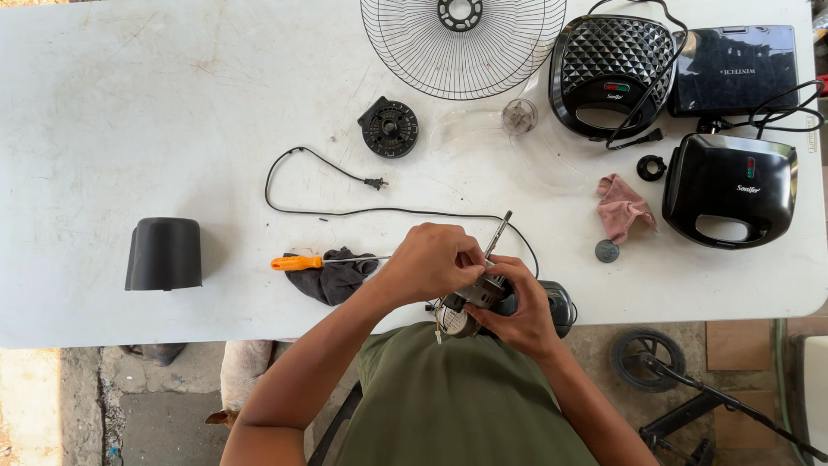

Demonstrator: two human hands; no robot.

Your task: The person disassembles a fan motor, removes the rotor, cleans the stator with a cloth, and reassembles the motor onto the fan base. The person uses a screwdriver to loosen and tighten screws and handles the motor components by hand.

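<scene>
Gripping a small fan motor (477, 298) from below, the right hand (517, 311) wraps its fingers (500, 324) around the metal body at the near edge of the white table (129, 129). The left hand (431, 259) comes in from above, its fingertips (470, 257) pinched on the top of the motor, just beside the thin shaft (498, 233) that juts up and away past them.

Just left of the left hand's fingers lies a dark rag (332, 278), with an orange-handled screwdriver (323, 261) resting across it, blade toward the hand. Farther left, well apart, sits a dark plastic housing (164, 254).

Beyond the fingers a black power cord (345, 209) loops across the table, its plug (374, 183) lying free. To the right of the right hand's fingers sit a round grey cap (606, 250) and a pink cloth (621, 207).

Farther off lie a black round vented disc (389, 128), a clear fan blade (517, 129) and a wire fan guard (463, 43). At the far right stand two black sandwich makers (729, 185) and a flat black device (733, 69).
</scene>
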